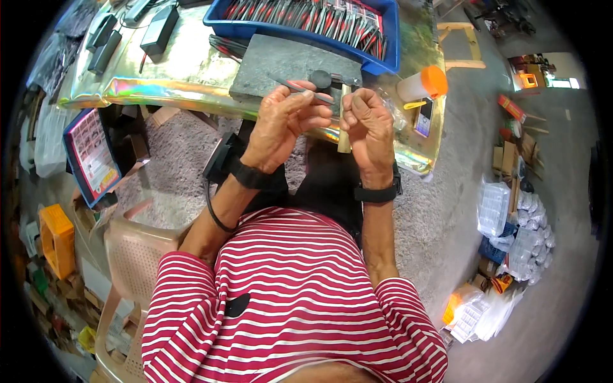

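Within the left grip [284, 124], pinching, one slim dark rod [282, 81], long axis slanting down rightward, right grip [370, 124] curled closed, contents unclear, one pale wooden handle [345, 139] beside it.

Glossy iridescent table covering [191, 64], rough matt stone-like slab [274, 62], smooth plastic tray [255, 29], wooden-looking hammer handle [345, 124]

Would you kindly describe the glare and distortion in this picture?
Head view: bright glare and rainbow streaks on the shiny table cover; head view: fisheye curving, with blackness around the rim; head view: outer margins look softer than the striped shirt.
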`<state>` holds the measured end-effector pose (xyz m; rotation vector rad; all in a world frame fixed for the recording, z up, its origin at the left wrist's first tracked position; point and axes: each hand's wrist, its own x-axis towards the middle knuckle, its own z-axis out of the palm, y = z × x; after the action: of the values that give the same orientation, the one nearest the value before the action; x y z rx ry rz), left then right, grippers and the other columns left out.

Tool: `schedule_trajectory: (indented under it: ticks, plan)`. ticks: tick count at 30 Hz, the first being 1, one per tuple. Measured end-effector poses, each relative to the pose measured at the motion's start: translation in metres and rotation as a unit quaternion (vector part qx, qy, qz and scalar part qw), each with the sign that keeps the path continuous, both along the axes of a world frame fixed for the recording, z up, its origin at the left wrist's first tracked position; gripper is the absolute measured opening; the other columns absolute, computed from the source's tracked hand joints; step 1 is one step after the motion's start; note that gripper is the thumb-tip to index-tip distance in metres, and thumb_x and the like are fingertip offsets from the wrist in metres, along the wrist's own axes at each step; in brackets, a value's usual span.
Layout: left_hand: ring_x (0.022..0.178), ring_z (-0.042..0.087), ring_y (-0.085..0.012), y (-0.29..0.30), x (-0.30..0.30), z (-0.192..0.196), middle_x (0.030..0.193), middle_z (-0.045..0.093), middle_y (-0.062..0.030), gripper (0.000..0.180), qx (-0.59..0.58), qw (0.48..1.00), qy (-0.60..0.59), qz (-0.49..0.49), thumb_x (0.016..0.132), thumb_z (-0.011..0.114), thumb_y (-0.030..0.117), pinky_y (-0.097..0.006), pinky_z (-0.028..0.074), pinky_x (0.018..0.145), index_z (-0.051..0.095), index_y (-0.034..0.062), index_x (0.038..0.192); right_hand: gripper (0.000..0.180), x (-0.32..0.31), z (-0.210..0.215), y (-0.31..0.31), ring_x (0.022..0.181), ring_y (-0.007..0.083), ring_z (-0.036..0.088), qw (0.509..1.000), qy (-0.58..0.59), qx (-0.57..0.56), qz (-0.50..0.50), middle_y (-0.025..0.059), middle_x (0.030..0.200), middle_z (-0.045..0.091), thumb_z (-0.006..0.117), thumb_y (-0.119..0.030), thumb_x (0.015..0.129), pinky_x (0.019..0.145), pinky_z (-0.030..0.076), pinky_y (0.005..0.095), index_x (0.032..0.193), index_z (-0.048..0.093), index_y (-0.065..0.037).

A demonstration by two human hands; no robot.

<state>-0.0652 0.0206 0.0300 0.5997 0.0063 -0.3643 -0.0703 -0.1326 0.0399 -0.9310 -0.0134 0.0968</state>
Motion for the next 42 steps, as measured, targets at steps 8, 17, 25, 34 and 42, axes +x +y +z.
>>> schedule_trajectory:
  ticks: [8, 17, 25, 34, 42]
  plan:
    - [0.075, 0.059, -0.0188, 0.001, -0.001, 0.000, 0.088, 0.056, -0.0154, 0.016, -0.038, 0.999, 0.018, -0.005, 0.085, 0.043, 0.009, -0.025, 0.051, 0.063, 0.045, 0.0016, 0.099, 0.013, -0.008, -0.001, 0.012, 0.058, 0.0073, 0.046, 0.998, 0.013, 0.039, 0.046, 0.0044, 0.073, 0.050, 0.053, -0.005, 0.079, 0.052, 0.040, 0.0201, 0.091, 0.049, 0.001]
    - [0.074, 0.058, -0.0190, 0.001, 0.000, -0.011, 0.089, 0.056, -0.0161, 0.016, -0.101, 0.994, 0.024, -0.029, 0.085, 0.042, 0.008, -0.027, 0.052, 0.063, 0.046, -0.0005, 0.099, 0.018, -0.010, 0.005, 0.015, 0.054, 0.0060, 0.044, 0.999, 0.011, 0.013, 0.030, 0.0054, 0.077, 0.053, 0.054, -0.001, 0.076, 0.047, 0.039, 0.0190, 0.093, 0.051, 0.003]
    - [0.072, 0.058, -0.0184, 0.003, 0.001, -0.011, 0.089, 0.056, -0.0163, 0.017, -0.097, 0.994, 0.005, -0.042, 0.084, 0.043, 0.008, -0.027, 0.052, 0.063, 0.045, -0.0004, 0.099, 0.019, -0.012, 0.007, 0.016, 0.052, 0.0049, 0.043, 0.999, 0.017, -0.018, 0.027, 0.0049, 0.077, 0.053, 0.054, 0.001, 0.074, 0.045, 0.038, 0.0178, 0.093, 0.050, 0.002]
    - [0.065, 0.057, -0.0154, 0.012, 0.012, -0.013, 0.087, 0.056, -0.0144, 0.014, 0.027, 0.995, -0.079, -0.057, 0.082, 0.047, 0.009, -0.025, 0.051, 0.058, 0.044, 0.0020, 0.094, 0.019, -0.014, 0.009, 0.014, 0.050, 0.0042, 0.040, 0.995, 0.061, -0.065, 0.046, 0.0029, 0.071, 0.050, 0.053, 0.001, 0.074, 0.043, 0.036, 0.0176, 0.092, 0.049, 0.001]
    - [0.065, 0.057, -0.0145, 0.005, 0.014, -0.017, 0.085, 0.056, -0.0122, 0.016, 0.047, 0.989, -0.126, -0.063, 0.082, 0.049, 0.010, -0.026, 0.051, 0.057, 0.043, 0.0029, 0.095, 0.015, -0.017, -0.004, 0.019, 0.049, 0.0042, 0.040, 0.997, 0.021, -0.070, -0.037, 0.0023, 0.070, 0.049, 0.053, 0.001, 0.074, 0.042, 0.036, 0.0174, 0.088, 0.047, 0.001]
